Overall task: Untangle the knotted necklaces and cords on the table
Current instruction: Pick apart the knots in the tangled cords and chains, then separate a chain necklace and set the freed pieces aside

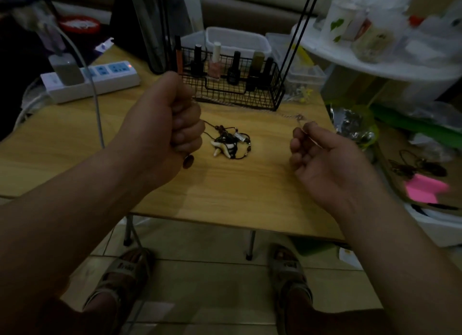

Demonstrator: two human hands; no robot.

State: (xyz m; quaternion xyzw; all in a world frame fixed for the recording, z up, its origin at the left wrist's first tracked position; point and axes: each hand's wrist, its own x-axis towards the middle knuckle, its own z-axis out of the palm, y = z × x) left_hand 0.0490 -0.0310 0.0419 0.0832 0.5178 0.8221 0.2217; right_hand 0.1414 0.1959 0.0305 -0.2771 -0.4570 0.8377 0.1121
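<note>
A hard pull could cinch the knot or snap the fine chain point(298, 117), since the left hand point(172, 119) is fisted tight on a cord running to the tangle point(231, 144), while the right hand point(322, 157), fingers curled, seems to pinch the chain at centre right. The tangle lies mid-frame on the table point(225, 192), a small dark clump of cords, beads and white tooth-shaped pendants.
</note>
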